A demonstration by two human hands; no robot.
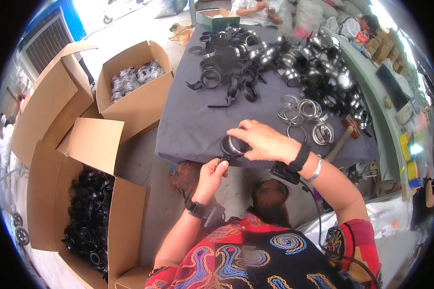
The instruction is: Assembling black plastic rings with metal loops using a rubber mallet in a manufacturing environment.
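At the near edge of the table, my left hand (210, 177) pinches the short stem of a black ring-shaped part with a handle (225, 151). A shiny metal ring (236, 143) sits in or on the black part; how deep it goes cannot be seen. Over its top lies my right hand (263, 140), fingers curled down on the ring's rim, the palm side hidden. To the right of that hand are loose metal rings (309, 110), some stacked. A hammer (350, 126) with a wooden handle lies beyond my right wrist.
Black handled rings (210, 77) and metal-lined ones (330, 82) pile up across the far side of the grey-covered table (188, 120). At left stand cardboard boxes, one with black parts (87, 216), another with wrapped pieces (135, 77). Two people and a dog (181, 33) are farther off.
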